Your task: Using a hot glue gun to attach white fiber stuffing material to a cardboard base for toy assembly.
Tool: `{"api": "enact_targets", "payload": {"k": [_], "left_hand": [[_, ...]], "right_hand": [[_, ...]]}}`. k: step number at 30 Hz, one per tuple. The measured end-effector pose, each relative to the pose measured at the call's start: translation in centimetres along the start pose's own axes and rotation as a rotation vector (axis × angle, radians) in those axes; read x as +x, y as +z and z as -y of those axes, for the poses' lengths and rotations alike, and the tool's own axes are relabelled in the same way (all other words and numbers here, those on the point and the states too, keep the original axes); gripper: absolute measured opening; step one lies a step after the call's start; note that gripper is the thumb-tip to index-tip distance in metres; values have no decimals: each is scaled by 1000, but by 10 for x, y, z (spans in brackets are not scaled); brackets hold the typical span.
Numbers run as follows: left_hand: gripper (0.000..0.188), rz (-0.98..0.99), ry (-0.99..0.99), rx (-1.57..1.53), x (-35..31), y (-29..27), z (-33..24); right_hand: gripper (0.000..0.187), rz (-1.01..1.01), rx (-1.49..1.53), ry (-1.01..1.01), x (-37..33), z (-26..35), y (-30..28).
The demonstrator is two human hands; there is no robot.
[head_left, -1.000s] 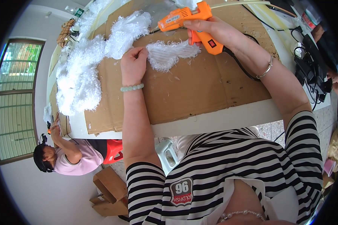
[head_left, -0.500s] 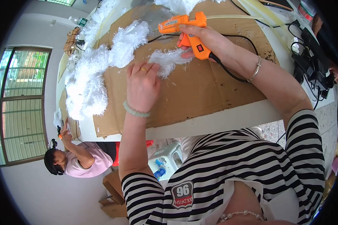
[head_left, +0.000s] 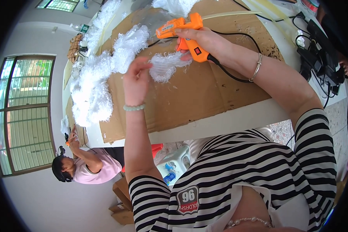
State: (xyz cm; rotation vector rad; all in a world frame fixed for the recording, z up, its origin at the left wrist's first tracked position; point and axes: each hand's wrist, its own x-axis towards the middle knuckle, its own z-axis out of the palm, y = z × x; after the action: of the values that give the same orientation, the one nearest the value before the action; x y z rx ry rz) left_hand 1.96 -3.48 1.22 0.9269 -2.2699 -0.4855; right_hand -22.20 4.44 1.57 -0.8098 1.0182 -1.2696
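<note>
My right hand (head_left: 205, 40) is closed round the handle of an orange hot glue gun (head_left: 199, 52), its nozzle end toward the left. A pale glue stick (head_left: 232, 14) juts from its back. Under the gun, a white fluffy fringed piece (head_left: 164, 66) lies on the brown cardboard (head_left: 205, 96); some right fingertips reach its right end. Left of that piece, my left hand (head_left: 136, 75) hovers with bent, slightly parted fingers, blurred by motion. Nothing shows between them. A larger white fluffy bundle (head_left: 130, 44) lies just beyond this hand.
More white fluffy material (head_left: 91, 96) is heaped along the left. The gun's black cord (head_left: 232, 73) loops by my right wrist. Black power adapters and cables (head_left: 321, 58) crowd the right edge. A co-worker (head_left: 92, 164) sits at far left; a white stool (head_left: 174, 162) stands below the table.
My left hand has drawn back leftward, off the small fluffy piece, its fingers loosening. The glue gun in my right hand has shifted slightly left in view, along with the whole scene's small tilt.
</note>
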Motion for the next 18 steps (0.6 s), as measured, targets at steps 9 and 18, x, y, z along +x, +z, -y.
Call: {"api": "enact_targets", "payload": {"k": [9,18], "left_hand": [[25,-45,35,-48,9,4,22],[17,-296,-130,-80,1,5,-21]], "right_hand": [[33,25,118,-36,8,0,-7],[27,-73,236,-171,9,50,-25]]}}
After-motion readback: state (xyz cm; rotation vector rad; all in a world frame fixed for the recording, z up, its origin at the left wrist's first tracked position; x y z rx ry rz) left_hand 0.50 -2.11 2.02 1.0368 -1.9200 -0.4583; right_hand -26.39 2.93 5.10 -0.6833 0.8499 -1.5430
